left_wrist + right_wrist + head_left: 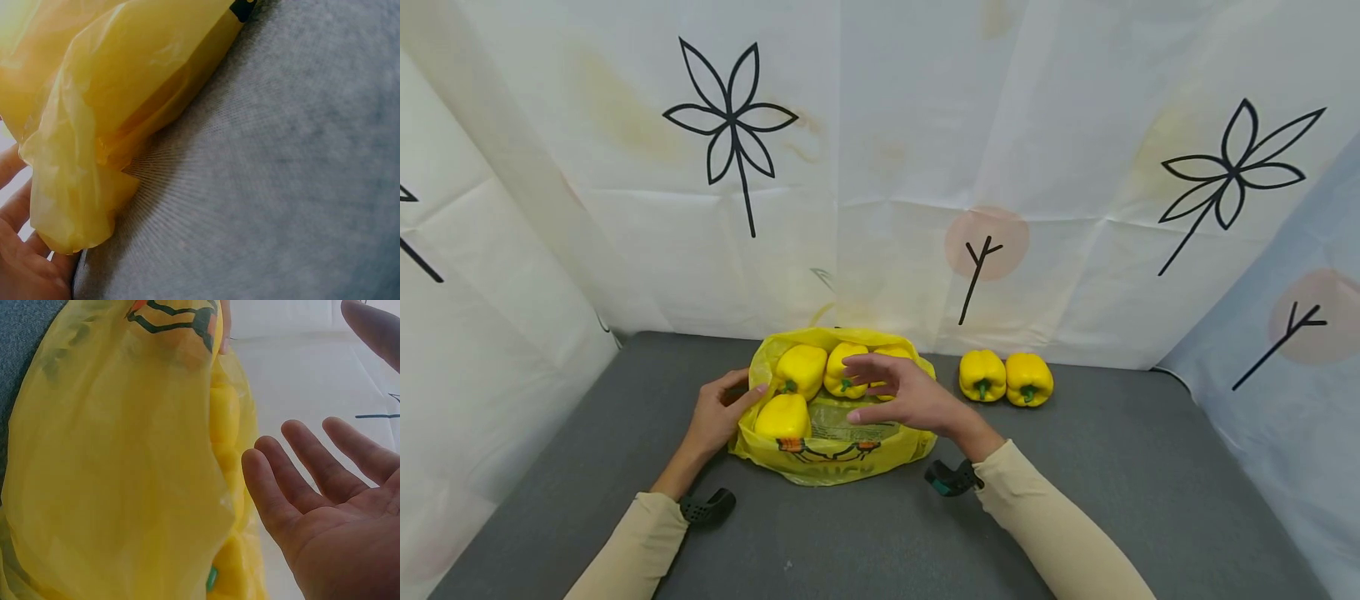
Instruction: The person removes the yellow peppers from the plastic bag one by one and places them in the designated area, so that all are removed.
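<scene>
A yellow plastic bag with dark and orange print lies with its mouth open on the grey table. Inside it sit several yellow bell peppers with green stems. At the bag's left side, my left hand holds the rim, thumb over the edge and fingers outside; the left wrist view shows this hand behind a fold of the bag. My right hand hovers over the bag's mouth with nothing in it, partly hiding the peppers on that side. Its fingers are spread apart in the right wrist view.
Two more yellow bell peppers, a left one and a right one, stand side by side right of the bag. A white cloth backdrop with plant drawings rises behind the grey table and along both sides.
</scene>
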{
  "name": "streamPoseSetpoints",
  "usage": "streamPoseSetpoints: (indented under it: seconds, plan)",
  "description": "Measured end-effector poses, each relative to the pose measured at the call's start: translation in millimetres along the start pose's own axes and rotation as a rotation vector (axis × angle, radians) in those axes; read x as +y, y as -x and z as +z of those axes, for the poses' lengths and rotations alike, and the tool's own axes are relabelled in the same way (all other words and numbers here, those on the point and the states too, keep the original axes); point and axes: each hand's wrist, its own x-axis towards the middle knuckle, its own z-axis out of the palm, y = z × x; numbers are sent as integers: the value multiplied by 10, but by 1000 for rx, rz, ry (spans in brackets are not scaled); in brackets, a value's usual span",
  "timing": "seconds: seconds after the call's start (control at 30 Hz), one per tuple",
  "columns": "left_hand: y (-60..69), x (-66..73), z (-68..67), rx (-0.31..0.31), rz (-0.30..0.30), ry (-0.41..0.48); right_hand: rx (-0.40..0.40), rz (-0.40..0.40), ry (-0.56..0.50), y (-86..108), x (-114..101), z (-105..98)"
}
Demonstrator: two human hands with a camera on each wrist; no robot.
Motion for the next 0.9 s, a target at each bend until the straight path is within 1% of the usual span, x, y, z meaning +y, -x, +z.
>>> streamPoseSetpoints:
  seconds: [0.27, 0.47, 0.67, 0.9]
  plan:
    - [-3, -8, -4, -4, 2, 12, -9, 14, -31, -45, 9, 62]
    - [-4, -5, -6, -3, 3, 10, -3, 34, -6, -89, -14, 114]
    - [-3, -15, -3, -8, 11, 6, -9, 37, 25, -148, -27, 134]
    - [4, -12, 1, -10, 16, 9, -7, 53, 10, -189, 9, 198]
